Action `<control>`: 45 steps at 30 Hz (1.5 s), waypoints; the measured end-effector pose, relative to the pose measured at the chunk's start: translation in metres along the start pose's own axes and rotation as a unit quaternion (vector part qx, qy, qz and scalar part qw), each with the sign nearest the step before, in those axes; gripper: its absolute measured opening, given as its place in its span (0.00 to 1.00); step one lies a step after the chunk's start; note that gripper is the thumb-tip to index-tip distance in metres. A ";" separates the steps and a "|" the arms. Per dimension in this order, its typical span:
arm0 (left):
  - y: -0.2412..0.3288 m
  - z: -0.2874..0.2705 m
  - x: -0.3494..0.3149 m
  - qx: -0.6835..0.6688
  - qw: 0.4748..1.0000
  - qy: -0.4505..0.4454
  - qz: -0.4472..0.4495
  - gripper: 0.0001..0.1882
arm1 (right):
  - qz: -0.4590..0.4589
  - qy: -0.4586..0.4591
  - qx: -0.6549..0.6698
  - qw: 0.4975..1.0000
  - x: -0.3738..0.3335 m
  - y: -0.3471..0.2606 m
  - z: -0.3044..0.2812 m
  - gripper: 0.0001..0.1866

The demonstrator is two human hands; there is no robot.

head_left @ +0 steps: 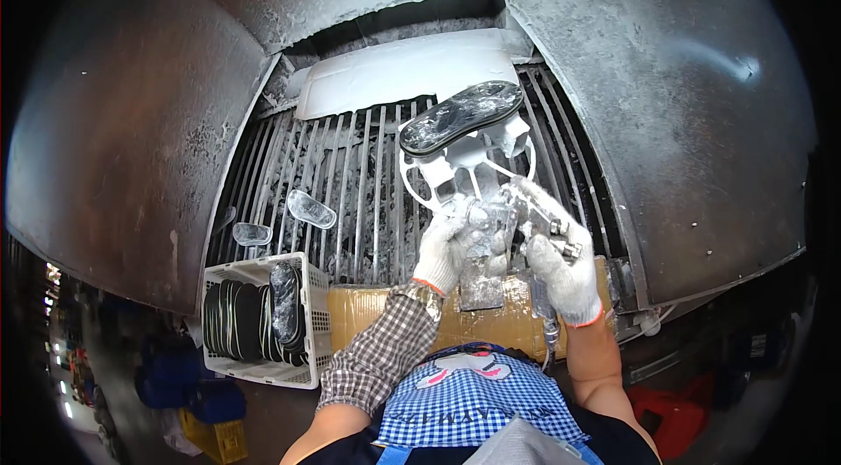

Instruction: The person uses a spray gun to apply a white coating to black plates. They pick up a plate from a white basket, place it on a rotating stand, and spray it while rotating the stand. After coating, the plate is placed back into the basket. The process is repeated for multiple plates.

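My right hand (pixel 565 272), in a white knit glove, is closed around a metal spray gun (pixel 517 224) with knobs at its rear and a hose (pixel 545 312) hanging below. My left hand (pixel 442 246), also gloved, has its fingers curled against powder-coated grey parts in front of the gun; what exactly it grips is unclear. Beyond both hands, a dark shoe sole (pixel 460 119) dusted with white lies tilted on a white round stand (pixel 416 184). Both gloves carry white powder.
Metal bars (pixel 350 193) form a grate, with a white sheet (pixel 412 70) at its back. Two small clear-looking oval pieces (pixel 311 209) lie on the left bars. A white basket (pixel 263 369) holds several dark soles. Metal walls (pixel 701 132) flank the grate; a taped brown board (pixel 368 316) edges the front.
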State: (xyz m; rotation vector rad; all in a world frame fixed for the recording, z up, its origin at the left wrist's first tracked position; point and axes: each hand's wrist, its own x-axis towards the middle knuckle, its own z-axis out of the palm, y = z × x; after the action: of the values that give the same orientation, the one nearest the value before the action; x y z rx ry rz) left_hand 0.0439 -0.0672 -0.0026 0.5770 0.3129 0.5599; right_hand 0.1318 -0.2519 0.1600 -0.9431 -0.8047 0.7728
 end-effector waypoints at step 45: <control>0.015 -0.009 -0.004 -0.005 1.000 0.003 -0.007 0.25 | -0.067 0.199 -0.083 0.974 0.035 0.021 -0.022 0.30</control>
State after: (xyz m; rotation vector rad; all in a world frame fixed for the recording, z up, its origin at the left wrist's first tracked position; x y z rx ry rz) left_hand 0.0303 -0.0554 0.0003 0.5630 0.3197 0.5499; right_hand 0.1628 -0.2232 0.1414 -1.1354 -0.5782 0.3831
